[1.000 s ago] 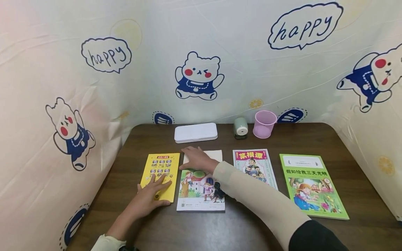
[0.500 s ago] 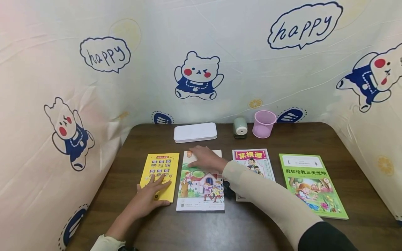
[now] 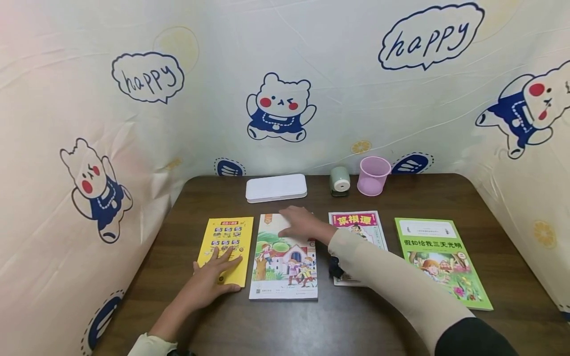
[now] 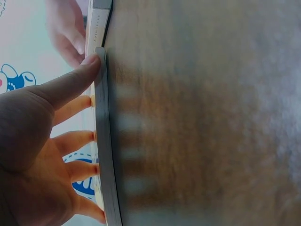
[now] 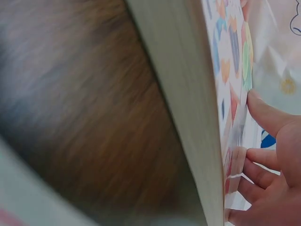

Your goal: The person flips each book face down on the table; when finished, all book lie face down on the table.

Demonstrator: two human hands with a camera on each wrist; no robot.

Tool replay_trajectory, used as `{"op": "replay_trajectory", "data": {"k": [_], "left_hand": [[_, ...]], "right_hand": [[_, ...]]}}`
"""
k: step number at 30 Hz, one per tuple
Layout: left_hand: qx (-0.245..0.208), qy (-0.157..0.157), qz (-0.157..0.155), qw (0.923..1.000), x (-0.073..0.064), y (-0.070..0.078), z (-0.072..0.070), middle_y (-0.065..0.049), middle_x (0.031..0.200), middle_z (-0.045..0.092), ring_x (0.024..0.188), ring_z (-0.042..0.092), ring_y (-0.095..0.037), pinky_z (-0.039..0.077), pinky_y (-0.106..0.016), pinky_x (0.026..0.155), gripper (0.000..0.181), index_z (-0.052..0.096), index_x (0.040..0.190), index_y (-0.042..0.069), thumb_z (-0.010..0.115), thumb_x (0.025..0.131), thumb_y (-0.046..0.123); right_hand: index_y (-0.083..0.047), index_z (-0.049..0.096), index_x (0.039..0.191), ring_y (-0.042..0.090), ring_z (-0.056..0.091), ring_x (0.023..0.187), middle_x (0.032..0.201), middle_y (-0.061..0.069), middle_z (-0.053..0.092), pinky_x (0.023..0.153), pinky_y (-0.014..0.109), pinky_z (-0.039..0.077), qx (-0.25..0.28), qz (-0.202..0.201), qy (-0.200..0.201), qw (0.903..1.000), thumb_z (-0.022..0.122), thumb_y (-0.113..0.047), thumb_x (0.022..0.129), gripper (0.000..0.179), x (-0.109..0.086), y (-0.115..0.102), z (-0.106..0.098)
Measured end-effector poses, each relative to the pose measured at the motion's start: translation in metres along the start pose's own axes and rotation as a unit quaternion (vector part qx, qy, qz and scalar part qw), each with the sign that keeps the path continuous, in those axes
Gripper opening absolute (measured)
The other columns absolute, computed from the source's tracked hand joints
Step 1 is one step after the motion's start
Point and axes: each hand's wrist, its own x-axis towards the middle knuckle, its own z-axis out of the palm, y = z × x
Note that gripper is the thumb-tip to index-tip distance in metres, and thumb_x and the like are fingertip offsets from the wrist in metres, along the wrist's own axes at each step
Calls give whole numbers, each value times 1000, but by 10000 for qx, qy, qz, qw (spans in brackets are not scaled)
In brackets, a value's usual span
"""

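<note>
My left hand [image 3: 214,278] lies with spread fingers on the yellow book [image 3: 229,232], thumb at its near right corner. Close up in the left wrist view, the left hand's fingertips [image 4: 91,136] press down on that book's cover beside its edge. On the picture-covered storybook [image 3: 285,277], just to the right, my right hand [image 3: 306,223] rests across the upper right part, fingers extended. The right wrist view shows the right hand [image 5: 275,174] touching the cover with its fingertips, above the thick page edge [image 5: 188,103].
A pink-titled book [image 3: 354,221], partly under the right sleeve, and a green book [image 3: 445,232] lie to the right. Along the back stand a white flat case [image 3: 276,188], a green pencil sharpener [image 3: 340,180] and a pink cup [image 3: 374,178]. A printed cloth [image 3: 205,123] hangs behind.
My right hand has slid rightward across the top of the storybook, uncovering more of its upper left cover. The left hand and the books have stayed in place.
</note>
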Motion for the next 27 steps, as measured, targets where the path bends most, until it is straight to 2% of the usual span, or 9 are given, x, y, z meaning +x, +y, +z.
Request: {"op": "replay_trajectory", "data": {"k": [4,21,27], "left_hand": [[-17,7,-7,10000,1,-1,0,-14,166,34,154,14,-52,-1,-91,100,76,59,148,26,83,81,52],[-3,-48,-86,10000,1,0,1,-12,167,33,154,13,-51,-1,-91,101,76,58,149,28,81,82,55],[76,-14,-70,9999,1,0,1,-12,167,33,154,13,-51,-1,-91,101,76,58,149,27,82,82,54]], "right_hand": [[-6,46,155,29,51,139,151,13,54,115,43,43,-85,-124,70,9999,78,-46,91,81,-5,8,-4],[-5,52,151,27,55,133,145,13,58,112,43,45,192,-48,143,9997,78,-40,92,73,-28,38,-15],[-4,54,149,29,56,131,142,15,59,111,46,46,517,-20,262,9983,79,-37,92,71,-41,48,-22]]}}
